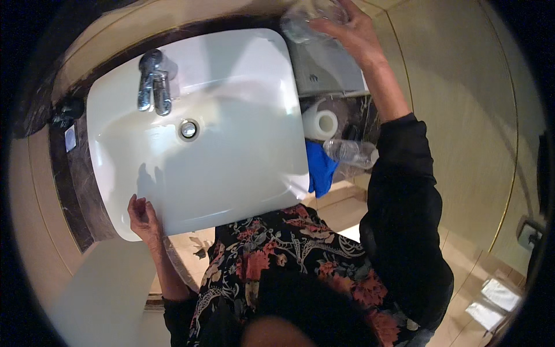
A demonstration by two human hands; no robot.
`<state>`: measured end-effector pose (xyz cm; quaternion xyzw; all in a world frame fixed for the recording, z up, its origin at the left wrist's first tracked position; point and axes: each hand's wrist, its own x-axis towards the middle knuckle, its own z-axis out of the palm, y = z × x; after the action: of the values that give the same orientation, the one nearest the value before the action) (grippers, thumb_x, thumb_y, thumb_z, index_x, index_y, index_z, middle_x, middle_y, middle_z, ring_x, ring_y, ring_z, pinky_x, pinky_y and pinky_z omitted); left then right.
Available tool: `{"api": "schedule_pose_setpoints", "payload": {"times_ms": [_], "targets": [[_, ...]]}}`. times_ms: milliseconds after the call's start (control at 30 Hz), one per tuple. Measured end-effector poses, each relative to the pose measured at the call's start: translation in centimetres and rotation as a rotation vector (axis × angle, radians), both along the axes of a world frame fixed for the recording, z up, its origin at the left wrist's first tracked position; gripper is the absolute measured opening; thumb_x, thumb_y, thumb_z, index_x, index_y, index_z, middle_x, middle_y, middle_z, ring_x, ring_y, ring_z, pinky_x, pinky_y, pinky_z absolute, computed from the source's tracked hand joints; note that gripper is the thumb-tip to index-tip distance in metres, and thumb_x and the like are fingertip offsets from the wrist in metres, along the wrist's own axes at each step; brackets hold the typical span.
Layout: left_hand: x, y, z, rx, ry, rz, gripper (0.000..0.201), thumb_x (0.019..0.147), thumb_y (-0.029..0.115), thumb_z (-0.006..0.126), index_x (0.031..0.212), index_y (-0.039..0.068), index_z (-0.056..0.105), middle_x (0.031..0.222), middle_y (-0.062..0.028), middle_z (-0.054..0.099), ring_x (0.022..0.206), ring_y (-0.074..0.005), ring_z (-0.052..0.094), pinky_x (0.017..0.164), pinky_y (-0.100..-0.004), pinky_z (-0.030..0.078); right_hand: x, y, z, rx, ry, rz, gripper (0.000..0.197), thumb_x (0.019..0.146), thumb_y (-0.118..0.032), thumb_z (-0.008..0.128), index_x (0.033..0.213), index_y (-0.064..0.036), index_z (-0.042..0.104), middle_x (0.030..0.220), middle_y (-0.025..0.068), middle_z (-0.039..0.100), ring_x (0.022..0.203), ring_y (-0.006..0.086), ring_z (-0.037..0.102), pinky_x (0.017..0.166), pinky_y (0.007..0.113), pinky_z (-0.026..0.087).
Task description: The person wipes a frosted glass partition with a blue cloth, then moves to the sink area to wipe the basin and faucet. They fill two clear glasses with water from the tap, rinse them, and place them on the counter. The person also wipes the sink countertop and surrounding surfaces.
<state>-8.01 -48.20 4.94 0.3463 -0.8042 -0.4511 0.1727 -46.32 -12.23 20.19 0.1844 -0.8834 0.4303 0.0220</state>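
Observation:
At the top right, my right hand (pixel 354 33) is raised with its fingers round a clear, see-through round container (pixel 300 22). Whether it is a glass or a jar is hard to make out. Loosely curled and holding nothing, my left hand (pixel 143 218) hovers by the front left rim of the white sink (pixel 231 156). Its fingers are apart and cast a shadow on the basin. A chrome faucet (pixel 153 84) stands at the sink's back left, and a round metal drain plug (pixel 188 129) sits in the bowl.
Right of the sink are a grey box (pixel 324 69), a white paper roll (pixel 324 122), a clear plastic bottle (pixel 350 152) lying on its side and a blue cloth (pixel 321 168) over the edge. A small packet (pixel 70 139) lies on the dark counter at left.

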Motion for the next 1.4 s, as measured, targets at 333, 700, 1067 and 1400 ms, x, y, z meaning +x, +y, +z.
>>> {"api": "schedule_pose_setpoints", "payload": {"times_ms": [333,700,1067,1400], "targets": [[-1.1,1.0,0.5,0.048,0.061,-0.212,0.03,0.084,0.008,0.056,0.112,-0.002,0.054,0.101,-0.0131,0.06,0.098,-0.0218,0.056,0.088,-0.0336,0.043,18.6,-7.8,-3.7,-0.201,0.114,0.274,0.089,0.057,-0.026,0.079,0.131,-0.0028,0.036,0.125,0.0221,0.044,0.116,0.038,0.045,0.096,0.043,0.041],[-7.6,10.4,8.0,1.898,0.032,-0.054,0.08,0.082,0.067,0.041,0.139,0.012,0.027,0.139,-0.0136,0.032,0.128,-0.0311,0.031,0.104,-0.0482,0.028,26.4,-11.8,-8.4,-0.136,0.244,0.292,0.068,0.064,-0.024,0.073,0.124,-0.006,0.047,0.135,0.0208,0.035,0.125,0.0375,0.037,0.095,0.046,0.038],[-10.8,9.7,3.8,0.692,0.195,-0.761,0.094,0.057,0.0,0.074,0.137,0.007,0.024,0.123,-0.0154,0.048,0.112,-0.0267,0.049,0.098,-0.0402,0.039,22.9,-2.2,-8.1,-0.11,-0.024,-0.123,0.037,0.076,-0.017,0.067,0.108,-0.002,0.056,0.108,0.0175,0.058,0.101,0.0345,0.056,0.087,0.038,0.045],[-10.8,8.5,1.1,0.124,-0.052,-0.762,0.097,0.054,0.005,0.079,0.135,0.005,0.026,0.123,-0.0195,0.048,0.115,-0.0295,0.048,0.097,-0.0375,0.041,4.9,6.3,-6.7,-0.013,0.31,-0.629,0.028,0.074,-0.013,0.065,0.098,-0.0014,0.063,0.094,0.0185,0.064,0.087,0.0314,0.062,0.078,0.036,0.048]]}}
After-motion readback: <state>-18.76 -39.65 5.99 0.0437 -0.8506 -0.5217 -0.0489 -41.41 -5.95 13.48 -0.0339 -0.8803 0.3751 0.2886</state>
